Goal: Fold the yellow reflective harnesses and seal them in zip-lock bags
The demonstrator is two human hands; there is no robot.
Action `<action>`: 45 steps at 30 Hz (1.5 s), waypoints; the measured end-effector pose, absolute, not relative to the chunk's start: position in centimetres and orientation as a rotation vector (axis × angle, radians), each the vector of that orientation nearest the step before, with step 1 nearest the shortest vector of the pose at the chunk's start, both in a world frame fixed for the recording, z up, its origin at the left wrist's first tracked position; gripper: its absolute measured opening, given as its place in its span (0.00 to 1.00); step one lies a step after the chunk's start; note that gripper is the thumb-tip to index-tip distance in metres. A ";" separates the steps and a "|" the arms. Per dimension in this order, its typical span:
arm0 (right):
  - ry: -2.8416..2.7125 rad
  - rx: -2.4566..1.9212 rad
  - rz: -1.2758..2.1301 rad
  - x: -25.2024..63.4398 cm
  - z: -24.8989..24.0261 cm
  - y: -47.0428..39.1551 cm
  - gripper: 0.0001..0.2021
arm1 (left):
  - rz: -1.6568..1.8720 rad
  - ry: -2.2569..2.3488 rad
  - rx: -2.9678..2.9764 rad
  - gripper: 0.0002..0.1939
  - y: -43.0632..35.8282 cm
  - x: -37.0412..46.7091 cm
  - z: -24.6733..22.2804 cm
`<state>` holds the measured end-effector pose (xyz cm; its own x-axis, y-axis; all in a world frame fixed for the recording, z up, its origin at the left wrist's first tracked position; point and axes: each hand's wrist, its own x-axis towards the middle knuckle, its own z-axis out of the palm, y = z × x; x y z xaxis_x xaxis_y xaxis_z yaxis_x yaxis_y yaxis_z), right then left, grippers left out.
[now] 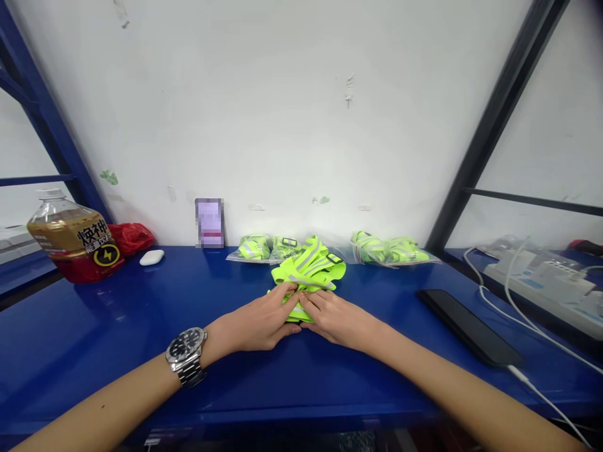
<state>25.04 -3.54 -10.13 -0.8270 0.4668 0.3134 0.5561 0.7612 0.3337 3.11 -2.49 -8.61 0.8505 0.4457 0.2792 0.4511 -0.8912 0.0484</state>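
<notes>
A bundle of neon-yellow reflective straps (308,265) with grey stripes and a black buckle lies on the blue table in front of me. My left hand (264,317) grips its near left side, fingers bent around the fabric. From the right, my right hand (336,317) pinches the same bundle, its fingertips close to those of my left hand. The fingers hide part of the lower folds. Behind the bundle lie clear plastic bags with similar yellow straps, one bag (254,248) to the left and another (391,250) to the right.
On the blue table (141,333), a large drink bottle (75,242), a red plastic bag (132,237) and a white earbud case (152,257) stand left. A purple card-like object (210,223) leans on the wall. To the right are a cabled black phone (466,326) and power strips (546,289).
</notes>
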 end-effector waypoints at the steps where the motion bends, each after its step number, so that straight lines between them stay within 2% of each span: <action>1: -2.742 -0.798 -0.655 25.0 -10.1 -3.6 0.21 | -0.435 -0.719 -2.986 0.22 -2.5 3.0 -8.7; 7: -2.696 -0.799 -0.803 24.7 -10.4 -3.3 0.16 | -0.307 -0.694 -2.731 0.21 -2.4 3.0 -9.3; 12: -2.644 -0.873 -0.751 24.7 -10.7 -2.8 0.12 | -0.317 -0.672 -2.755 0.19 -1.9 3.1 -8.7; 16: -2.586 -0.915 -0.531 24.9 -10.6 -2.5 0.13 | -0.339 -0.706 -2.911 0.18 -1.1 2.9 -8.2; 23: -2.488 -0.900 -0.030 25.4 -11.2 -2.9 0.09 | -0.220 -0.777 -2.873 0.18 -1.9 3.4 -8.2; 26: -2.391 -0.841 0.167 25.1 -11.1 -3.5 0.08 | -0.282 -0.870 -2.906 0.17 -2.4 3.5 -8.1; 30: -2.269 -0.832 0.323 24.4 -10.4 -3.7 0.08 | -0.382 -1.060 -2.944 0.16 -2.1 3.8 -7.4; 37: -2.171 -1.048 0.549 24.2 -9.5 -2.0 0.10 | -0.273 -1.385 -2.994 0.10 -1.1 5.3 -4.7; 45: -2.168 -1.225 0.736 23.6 -9.1 -0.9 0.12 | -0.287 -1.483 -3.261 0.22 0.6 4.2 -5.5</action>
<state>23.55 -0.91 -9.14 -0.4422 0.8777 0.1849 0.5836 0.4381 -0.6837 4.18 0.63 -5.46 0.6647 0.7459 -0.0428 0.6761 -0.5762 0.4592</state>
